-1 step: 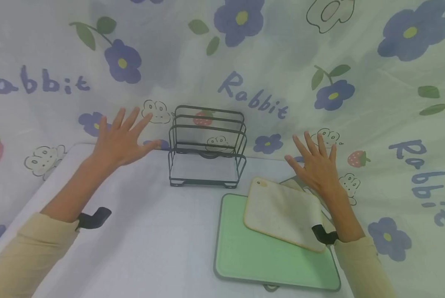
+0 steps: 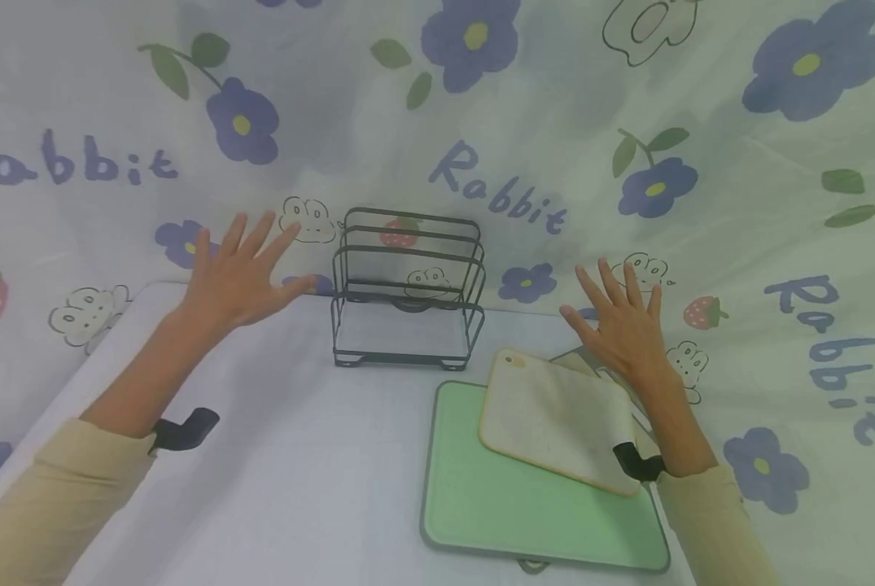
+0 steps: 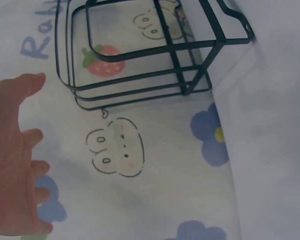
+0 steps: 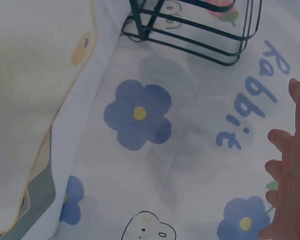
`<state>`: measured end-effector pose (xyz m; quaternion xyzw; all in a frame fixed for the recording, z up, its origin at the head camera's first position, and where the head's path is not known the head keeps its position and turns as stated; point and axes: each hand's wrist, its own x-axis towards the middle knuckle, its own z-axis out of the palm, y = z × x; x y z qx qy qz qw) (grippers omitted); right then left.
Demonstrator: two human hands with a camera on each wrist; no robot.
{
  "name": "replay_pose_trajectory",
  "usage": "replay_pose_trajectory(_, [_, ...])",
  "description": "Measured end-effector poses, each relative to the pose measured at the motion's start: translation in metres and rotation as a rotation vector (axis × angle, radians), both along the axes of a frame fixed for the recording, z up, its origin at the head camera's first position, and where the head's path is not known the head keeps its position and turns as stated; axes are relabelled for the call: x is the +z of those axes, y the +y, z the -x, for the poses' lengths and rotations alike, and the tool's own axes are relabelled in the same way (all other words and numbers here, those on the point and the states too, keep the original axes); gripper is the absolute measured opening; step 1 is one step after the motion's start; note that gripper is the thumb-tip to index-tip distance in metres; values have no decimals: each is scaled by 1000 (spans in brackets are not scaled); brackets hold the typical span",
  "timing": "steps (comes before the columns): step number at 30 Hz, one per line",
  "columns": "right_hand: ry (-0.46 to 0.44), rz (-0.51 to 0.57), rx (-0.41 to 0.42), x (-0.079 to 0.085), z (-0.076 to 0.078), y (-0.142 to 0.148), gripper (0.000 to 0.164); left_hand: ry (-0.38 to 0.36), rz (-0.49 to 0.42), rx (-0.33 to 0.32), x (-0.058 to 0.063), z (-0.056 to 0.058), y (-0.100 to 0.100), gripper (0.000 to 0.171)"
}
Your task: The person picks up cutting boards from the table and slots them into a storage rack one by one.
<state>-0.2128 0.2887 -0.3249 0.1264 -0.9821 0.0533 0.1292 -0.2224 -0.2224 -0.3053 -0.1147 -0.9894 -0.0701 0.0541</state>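
My left hand (image 2: 235, 281) hovers with fingers spread, left of a dark wire rack (image 2: 400, 356) with several upright loops. On the rack's other side, my right hand (image 2: 623, 330) is also spread and holds nothing. Below it lies a pile of boards: a green cutting board (image 2: 496, 505) with a grey rim, and a cream cutting board (image 2: 554, 423) tilted across its top. A greyish-brown board (image 2: 572, 358) pokes out beneath the cream one, mostly hidden. The left wrist view shows the rack's loops (image 3: 140, 54) beyond the left thumb.
A white table (image 2: 298, 456) carries the rack near its back edge, with the boards to the right. Behind and beside it hangs a pale cloth (image 2: 349, 122) printed with blue flowers, rabbits and strawberries. A black strap (image 2: 188, 429) sits on my left wrist, another (image 2: 638, 464) on my right.
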Motion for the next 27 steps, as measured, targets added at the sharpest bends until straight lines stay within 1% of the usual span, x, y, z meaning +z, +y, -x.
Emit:
replay_pose_trajectory(4, [-5,4,0,-1,-1,0,76,-3,-2,5,1,-3,-2,87])
replay_pose_trajectory(9, [-25,21,-15,-5,-7,4,77,-1,8,3,0,-8,-3,87])
replay_pose_trajectory(12, [-33,38,-13,-5,-11,4,78,2,-13,1,1,-12,-3,85])
replay_pose_trajectory(14, [-37,45,-12,-6,-13,6,77,16,-33,-7,1,-14,-2,83])
replay_pose_trajectory(17, [-42,57,-8,-7,-15,9,76,68,-86,-26,0,-18,1,77])
replay_pose_trajectory(19, [-42,68,-5,-8,-16,10,75,110,-139,-49,-1,-22,4,71])
replay_pose_trajectory(21, [-40,83,0,-8,-18,11,74,131,-198,-69,0,-27,8,65])
replay_pose_trajectory(23, [-37,101,12,-9,-20,13,72,126,-254,-81,0,-31,13,61])
replay_pose_trajectory(27, [-39,143,37,-9,-27,15,65,73,-334,-72,2,-41,24,58])
